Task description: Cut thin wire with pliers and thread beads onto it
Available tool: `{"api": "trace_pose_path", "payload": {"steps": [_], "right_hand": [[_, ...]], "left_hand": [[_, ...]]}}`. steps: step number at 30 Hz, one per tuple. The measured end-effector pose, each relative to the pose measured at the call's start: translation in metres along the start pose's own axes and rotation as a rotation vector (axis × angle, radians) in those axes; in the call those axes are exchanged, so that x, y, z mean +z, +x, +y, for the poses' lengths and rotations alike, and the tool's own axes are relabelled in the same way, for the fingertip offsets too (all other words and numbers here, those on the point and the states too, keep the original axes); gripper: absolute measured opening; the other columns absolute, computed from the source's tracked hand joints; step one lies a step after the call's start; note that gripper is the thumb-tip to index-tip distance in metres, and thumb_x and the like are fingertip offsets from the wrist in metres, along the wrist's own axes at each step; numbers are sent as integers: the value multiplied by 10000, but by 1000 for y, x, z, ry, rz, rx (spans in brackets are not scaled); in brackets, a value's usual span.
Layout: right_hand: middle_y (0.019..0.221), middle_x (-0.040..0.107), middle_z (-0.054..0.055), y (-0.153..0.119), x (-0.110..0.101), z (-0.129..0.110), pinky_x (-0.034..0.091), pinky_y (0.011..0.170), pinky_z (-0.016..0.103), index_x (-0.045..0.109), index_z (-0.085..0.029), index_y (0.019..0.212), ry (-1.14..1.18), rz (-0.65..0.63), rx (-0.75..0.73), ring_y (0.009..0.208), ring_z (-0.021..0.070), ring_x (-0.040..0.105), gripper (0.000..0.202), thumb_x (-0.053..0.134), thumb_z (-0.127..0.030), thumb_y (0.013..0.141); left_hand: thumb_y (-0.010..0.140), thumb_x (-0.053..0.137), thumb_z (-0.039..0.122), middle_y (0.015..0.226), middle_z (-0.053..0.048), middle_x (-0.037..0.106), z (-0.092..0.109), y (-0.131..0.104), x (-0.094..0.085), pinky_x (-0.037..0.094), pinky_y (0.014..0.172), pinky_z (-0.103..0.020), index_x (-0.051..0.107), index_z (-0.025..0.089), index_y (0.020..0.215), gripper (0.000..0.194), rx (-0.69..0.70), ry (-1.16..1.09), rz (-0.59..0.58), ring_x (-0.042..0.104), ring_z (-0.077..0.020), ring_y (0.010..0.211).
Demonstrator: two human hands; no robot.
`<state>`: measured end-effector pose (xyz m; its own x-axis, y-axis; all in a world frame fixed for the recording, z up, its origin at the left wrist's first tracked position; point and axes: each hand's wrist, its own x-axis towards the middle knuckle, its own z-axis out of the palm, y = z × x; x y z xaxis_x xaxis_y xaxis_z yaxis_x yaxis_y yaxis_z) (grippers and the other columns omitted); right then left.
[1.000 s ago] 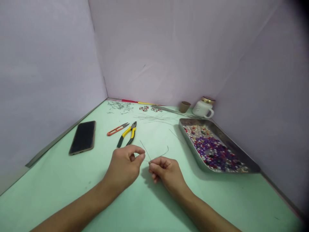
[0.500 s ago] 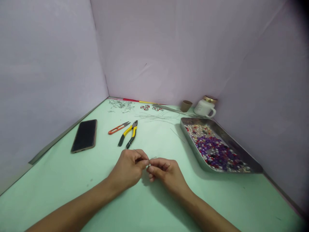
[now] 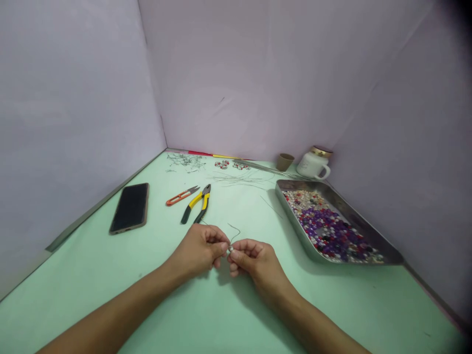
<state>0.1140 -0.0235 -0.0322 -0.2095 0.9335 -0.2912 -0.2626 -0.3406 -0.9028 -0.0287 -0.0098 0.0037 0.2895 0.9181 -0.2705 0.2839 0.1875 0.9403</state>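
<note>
My left hand (image 3: 204, 250) and my right hand (image 3: 254, 258) meet over the middle of the green tabletop, both closed in a pinch. Between their fingertips are small whitish beads (image 3: 230, 249) on a thin wire (image 3: 234, 232), whose bent free end sticks up above the fingers. Another bit of wire shows behind the left knuckles. The left thumb and forefinger grip the wire close to the beads; the right thumb and forefinger pinch at the beads' right side. How many beads there are is partly hidden by the fingers.
Yellow-black pliers (image 3: 198, 202), orange thread snips (image 3: 182, 195) and a phone (image 3: 130, 208) lie to the left. A metal tray (image 3: 295, 223) of mixed beads stands right. Behind are wire scraps (image 3: 184, 160), loose wires (image 3: 239, 178), beaded pieces (image 3: 221, 164), a brown cup (image 3: 284, 162) and a white mug (image 3: 312, 164).
The wire's free end now stands up higher above the fingertips, and the whitish beads show more plainly between my hands. The hands have shifted only slightly.
</note>
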Motion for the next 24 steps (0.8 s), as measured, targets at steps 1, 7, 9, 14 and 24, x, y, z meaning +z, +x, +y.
{"api": "trace_pose_path", "payload": {"steps": [1,7,9,14,24], "right_hand": [[501,590,7,0,0,0,465,475,235,593,-99,651,6,2,2,449,94,531,290,753,-302,519],[469,588,6,-1,1,0,450,462,236,573,-105,626,-6,-3,9,412,96,530,302,756,-317,512],[462,586,5,-1,1,1,445,457,235,569,-106,619,-9,-11,8,405,96,528,302,753,-321,515],[485,590,2,-2,0,1,446,462,237,567,-107,620,-7,-31,-13,409,95,529,291,748,-314,526],[519,591,7,-2,-2,-3,452,496,239,586,-114,659,-110,-52,-71,458,102,538,272,710,-339,567]], "left_hand": [[642,514,198,391,58,484,0,0,0,334,389,-183,541,130,642,74,-4,-2,-7,414,-64,359],[606,535,191,451,54,468,2,0,-3,294,433,-183,566,123,588,77,58,99,30,385,-57,431],[601,539,200,468,49,467,1,0,-3,288,444,-187,574,121,585,88,55,102,36,382,-62,454],[625,528,224,473,53,453,-4,-2,0,257,431,-190,553,131,593,102,56,65,49,347,-57,438],[604,556,215,465,63,467,0,-1,-1,268,447,-199,559,135,593,81,25,-43,93,342,-55,430]]}}
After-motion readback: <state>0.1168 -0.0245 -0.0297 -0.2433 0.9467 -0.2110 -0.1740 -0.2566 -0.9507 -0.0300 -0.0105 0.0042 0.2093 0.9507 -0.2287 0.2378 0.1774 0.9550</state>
